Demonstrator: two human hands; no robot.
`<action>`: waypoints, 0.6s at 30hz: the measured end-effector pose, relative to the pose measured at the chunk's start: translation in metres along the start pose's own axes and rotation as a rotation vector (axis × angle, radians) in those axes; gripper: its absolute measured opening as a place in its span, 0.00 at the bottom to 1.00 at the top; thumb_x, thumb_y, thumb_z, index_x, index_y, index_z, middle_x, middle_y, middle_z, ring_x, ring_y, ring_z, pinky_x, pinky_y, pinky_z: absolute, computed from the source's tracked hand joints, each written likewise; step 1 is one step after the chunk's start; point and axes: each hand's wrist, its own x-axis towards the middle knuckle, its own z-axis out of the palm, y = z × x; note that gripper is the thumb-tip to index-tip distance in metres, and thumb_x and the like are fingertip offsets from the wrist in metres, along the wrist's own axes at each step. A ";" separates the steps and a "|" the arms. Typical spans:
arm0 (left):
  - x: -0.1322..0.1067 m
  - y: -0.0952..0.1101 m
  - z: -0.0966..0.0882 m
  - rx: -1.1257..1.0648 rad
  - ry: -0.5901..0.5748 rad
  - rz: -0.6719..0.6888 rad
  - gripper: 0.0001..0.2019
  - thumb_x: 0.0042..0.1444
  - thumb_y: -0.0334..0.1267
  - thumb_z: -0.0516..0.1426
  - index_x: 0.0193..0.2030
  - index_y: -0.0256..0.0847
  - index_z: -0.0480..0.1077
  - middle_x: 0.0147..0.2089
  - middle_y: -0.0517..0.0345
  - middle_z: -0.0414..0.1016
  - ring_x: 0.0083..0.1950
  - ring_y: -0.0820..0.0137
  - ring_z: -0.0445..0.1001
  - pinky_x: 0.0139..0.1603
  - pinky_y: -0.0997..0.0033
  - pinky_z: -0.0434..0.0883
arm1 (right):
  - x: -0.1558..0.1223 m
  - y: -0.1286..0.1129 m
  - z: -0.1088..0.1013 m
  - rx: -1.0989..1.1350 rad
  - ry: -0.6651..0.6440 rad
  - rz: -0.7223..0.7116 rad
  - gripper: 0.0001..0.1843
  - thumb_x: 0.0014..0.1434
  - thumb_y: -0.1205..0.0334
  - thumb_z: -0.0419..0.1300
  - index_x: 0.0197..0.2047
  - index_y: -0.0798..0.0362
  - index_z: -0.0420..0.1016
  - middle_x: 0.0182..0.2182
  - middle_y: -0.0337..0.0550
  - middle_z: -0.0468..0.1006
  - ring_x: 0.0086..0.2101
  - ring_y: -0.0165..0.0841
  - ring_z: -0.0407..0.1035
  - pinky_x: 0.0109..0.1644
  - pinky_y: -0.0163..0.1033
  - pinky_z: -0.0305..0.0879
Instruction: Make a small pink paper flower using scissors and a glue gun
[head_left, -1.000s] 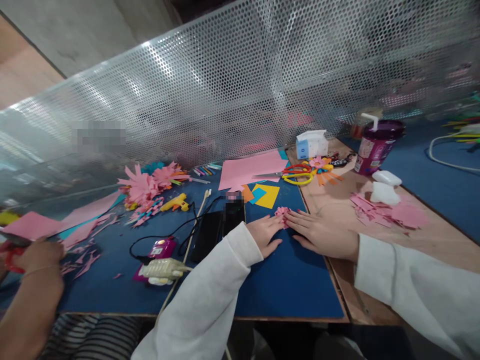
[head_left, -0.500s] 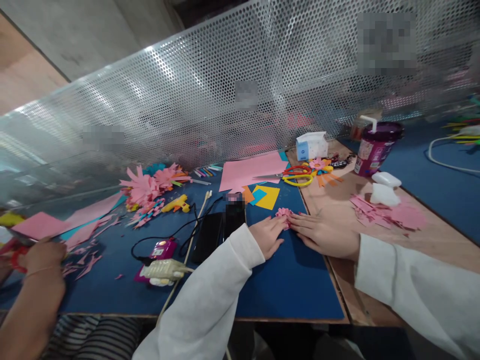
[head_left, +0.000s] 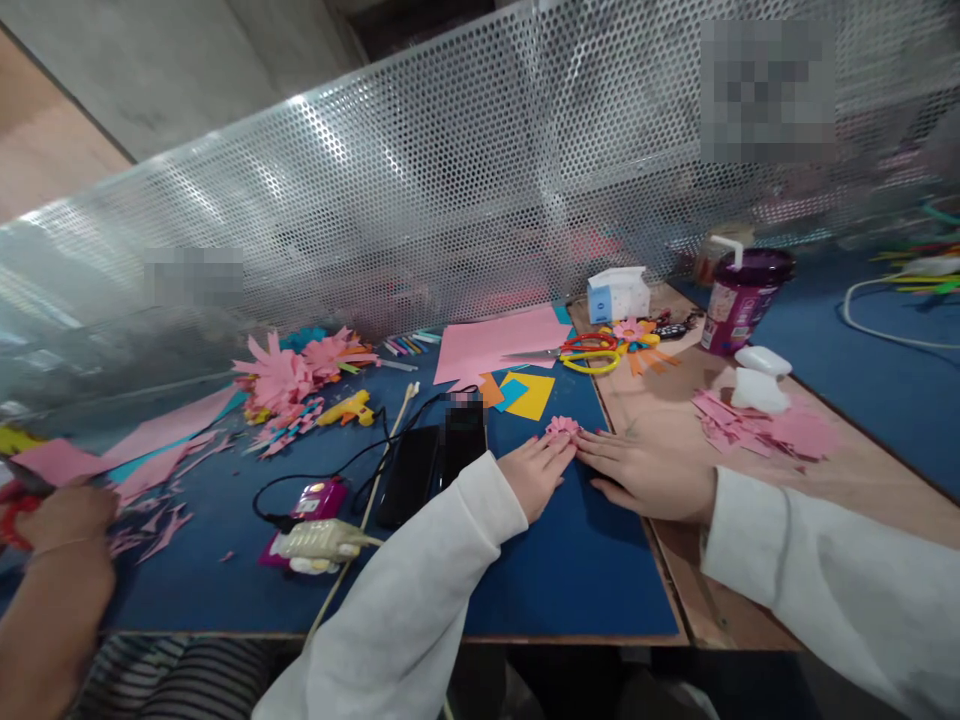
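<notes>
A small pink paper flower lies on the blue mat. My left hand rests flat on the mat, fingers stretched out with the tips against the flower's near side. My right hand lies flat beside it, fingers extended, its tips touching the flower from the right. Neither hand grips anything. Both arms wear white sleeves.
Pink paper sheet, scissors, yellow and blue paper squares, a purple cup with straw, a tissue box, pink scraps, phones, glue guns and paper flowers lie about. Another person's hand works at far left. A perforated metal screen backs the table.
Both hands stay pressed by the pink flower; they shifted only slightly. The view has drifted a little to the right.
</notes>
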 end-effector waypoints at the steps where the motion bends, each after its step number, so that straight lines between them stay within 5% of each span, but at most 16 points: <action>1: 0.000 0.000 0.000 -0.002 0.006 -0.001 0.22 0.64 0.34 0.44 0.64 0.32 0.55 0.65 0.40 0.60 0.67 0.62 0.57 0.63 0.57 0.62 | 0.000 0.001 0.000 0.016 0.002 0.003 0.22 0.60 0.67 0.51 0.56 0.65 0.69 0.54 0.61 0.70 0.55 0.42 0.66 0.59 0.48 0.64; 18: -0.002 0.012 0.009 0.112 0.032 -0.047 0.22 0.64 0.33 0.40 0.63 0.29 0.56 0.65 0.40 0.59 0.66 0.56 0.58 0.61 0.56 0.64 | -0.001 -0.006 0.006 -0.286 0.062 -0.085 0.23 0.61 0.66 0.48 0.54 0.70 0.70 0.52 0.61 0.73 0.54 0.44 0.67 0.58 0.48 0.65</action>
